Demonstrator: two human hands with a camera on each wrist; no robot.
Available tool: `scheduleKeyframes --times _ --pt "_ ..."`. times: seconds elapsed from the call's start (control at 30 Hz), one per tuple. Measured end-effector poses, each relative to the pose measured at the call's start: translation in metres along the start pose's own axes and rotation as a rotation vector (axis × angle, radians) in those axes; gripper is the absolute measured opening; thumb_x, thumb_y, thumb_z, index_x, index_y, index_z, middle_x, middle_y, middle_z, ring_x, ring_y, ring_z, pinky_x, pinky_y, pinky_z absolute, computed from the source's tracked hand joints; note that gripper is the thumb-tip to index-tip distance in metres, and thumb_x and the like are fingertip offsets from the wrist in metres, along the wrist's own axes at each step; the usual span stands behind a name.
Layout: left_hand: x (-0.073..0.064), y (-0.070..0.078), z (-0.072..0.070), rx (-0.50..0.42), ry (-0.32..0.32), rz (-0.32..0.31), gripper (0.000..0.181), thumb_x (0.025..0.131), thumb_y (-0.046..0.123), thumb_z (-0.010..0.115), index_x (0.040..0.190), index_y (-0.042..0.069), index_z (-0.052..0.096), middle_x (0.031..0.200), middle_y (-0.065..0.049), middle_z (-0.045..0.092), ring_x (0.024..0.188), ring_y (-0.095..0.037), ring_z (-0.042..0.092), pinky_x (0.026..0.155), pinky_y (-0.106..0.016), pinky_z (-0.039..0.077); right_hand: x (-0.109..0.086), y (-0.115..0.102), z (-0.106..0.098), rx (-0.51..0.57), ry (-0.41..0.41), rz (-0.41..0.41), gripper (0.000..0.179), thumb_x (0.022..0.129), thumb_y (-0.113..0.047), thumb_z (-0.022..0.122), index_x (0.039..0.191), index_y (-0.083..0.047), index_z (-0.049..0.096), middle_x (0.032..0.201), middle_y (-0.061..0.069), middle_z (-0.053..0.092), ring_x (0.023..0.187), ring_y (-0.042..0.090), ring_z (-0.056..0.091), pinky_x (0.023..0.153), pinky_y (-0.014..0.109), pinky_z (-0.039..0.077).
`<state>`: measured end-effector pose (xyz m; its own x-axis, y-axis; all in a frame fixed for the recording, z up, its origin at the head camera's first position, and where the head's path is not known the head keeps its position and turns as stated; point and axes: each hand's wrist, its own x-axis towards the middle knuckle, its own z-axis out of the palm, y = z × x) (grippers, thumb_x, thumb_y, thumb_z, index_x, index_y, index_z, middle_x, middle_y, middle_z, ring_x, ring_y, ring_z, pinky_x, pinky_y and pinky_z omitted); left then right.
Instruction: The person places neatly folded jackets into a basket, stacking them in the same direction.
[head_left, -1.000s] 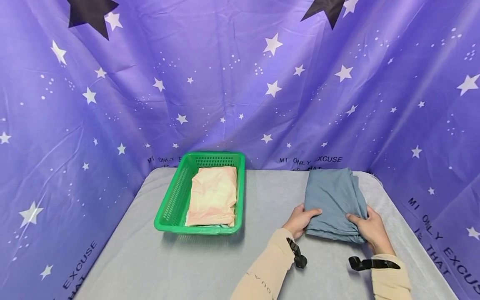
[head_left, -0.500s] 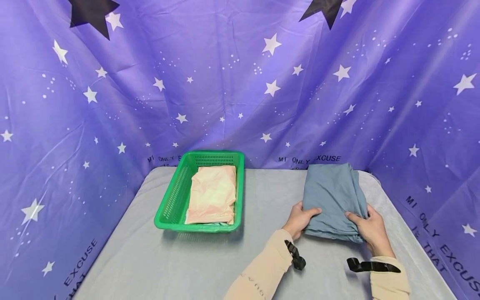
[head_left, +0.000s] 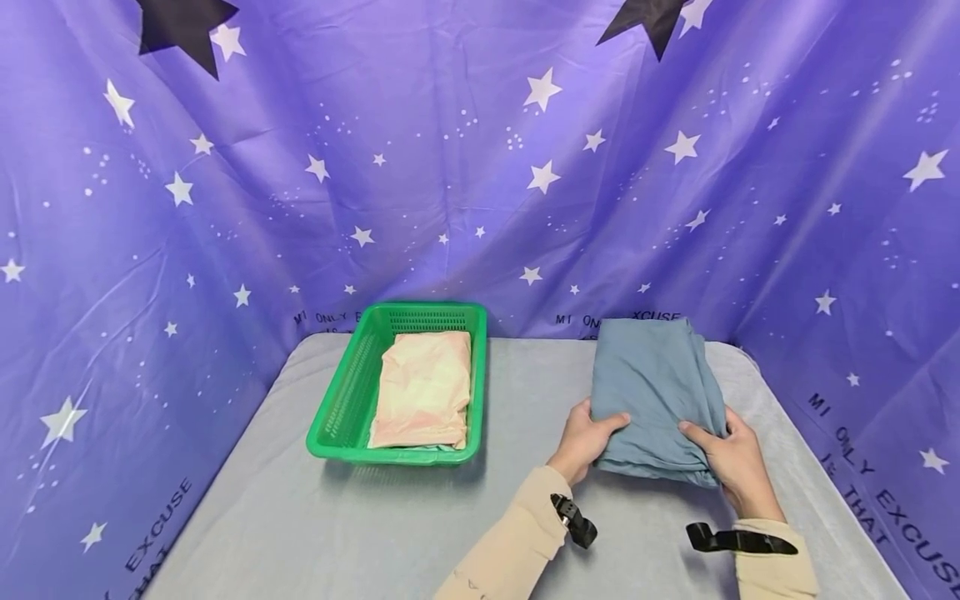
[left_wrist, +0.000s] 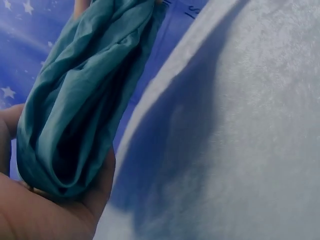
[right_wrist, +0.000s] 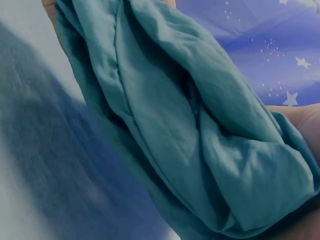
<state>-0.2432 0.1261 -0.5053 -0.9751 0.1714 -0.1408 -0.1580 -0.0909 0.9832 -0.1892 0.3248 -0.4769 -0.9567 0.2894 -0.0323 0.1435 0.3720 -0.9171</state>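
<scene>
A folded blue-grey cloth (head_left: 656,392), perhaps a garment, is held between both hands over the right side of the table. My left hand (head_left: 588,437) grips its near left edge, thumb on top. The near right edge is in my right hand (head_left: 738,462), also with the thumb on top. In the left wrist view the folded layers of the cloth (left_wrist: 85,105) sit between thumb and fingers, above the tabletop. The right wrist view shows the loose folds of the cloth (right_wrist: 200,135) close up, and most of that hand is hidden.
To the left stands a green perforated plastic basket (head_left: 322,442) holding a folded pale peach cloth (head_left: 423,392). Some light green fabric peeks out beneath it. The table has a grey cover (head_left: 450,533). A purple star-patterned curtain (head_left: 450,167) surrounds the table's back and sides.
The blue-grey cloth has risen off the table and shifted slightly left, both hands moving with it. The basket and the peach cloth stay where they were.
</scene>
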Motion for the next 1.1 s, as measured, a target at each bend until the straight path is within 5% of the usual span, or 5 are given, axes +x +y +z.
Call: scheduleKeyframes --times 0.1,0.43,0.67,0.9,1.1 --pt "-0.007 0.008 -0.008 -0.002 0.012 0.016 0.034 0.091 0.027 0.078 0.122 0.022 0.067 0.112 0.007 0.070 0.100 -0.013 0.065 0.097 -0.040 0.052 -0.001 -0.006 0.005 0.006 -0.026 0.013 0.079 0.097 -0.038 0.071 0.160 -0.006 0.035 0.148 0.009 0.048 0.103 -0.015 0.045 0.083 0.005 0.042" --pt "-0.020 0.031 -0.032 0.031 0.039 0.072 0.034 0.092 0.028 0.077 0.124 0.022 0.067 0.115 0.005 0.070 0.102 -0.013 0.065 0.097 -0.041 0.052 -0.004 -0.030 0.016 0.120 -0.093 0.012 0.083 0.095 -0.037 0.074 0.161 -0.011 0.032 0.156 0.018 0.038 0.101 -0.013 0.051 0.081 0.008 0.050" --pt "-0.025 0.045 -0.057 0.057 0.055 0.113 0.038 0.091 0.028 0.077 0.126 0.016 0.068 0.115 0.001 0.071 0.101 -0.013 0.065 0.096 -0.038 0.053 -0.005 -0.046 0.030 0.282 -0.164 -0.043 0.076 0.094 -0.026 0.076 0.157 -0.008 0.038 0.133 -0.008 0.054 0.105 -0.009 0.057 0.085 0.011 0.052" --pt "-0.030 0.053 -0.080 0.088 0.051 0.126 0.043 0.093 0.031 0.075 0.131 0.012 0.065 0.120 -0.004 0.071 0.103 -0.013 0.065 0.098 -0.036 0.052 -0.008 -0.057 0.043 0.270 -0.235 -0.097 0.077 0.096 -0.024 0.073 0.159 -0.004 0.033 0.151 0.009 0.044 0.115 -0.009 0.051 0.093 0.008 0.047" --pt "-0.039 0.063 -0.095 0.048 0.024 0.132 0.048 0.094 0.029 0.074 0.136 0.009 0.061 0.125 -0.008 0.069 0.106 -0.015 0.065 0.100 -0.038 0.051 -0.016 -0.060 0.054 0.407 -0.290 -0.151 0.064 0.098 -0.012 0.069 0.152 0.000 0.038 0.128 -0.017 0.059 0.113 -0.006 0.059 0.093 0.013 0.052"
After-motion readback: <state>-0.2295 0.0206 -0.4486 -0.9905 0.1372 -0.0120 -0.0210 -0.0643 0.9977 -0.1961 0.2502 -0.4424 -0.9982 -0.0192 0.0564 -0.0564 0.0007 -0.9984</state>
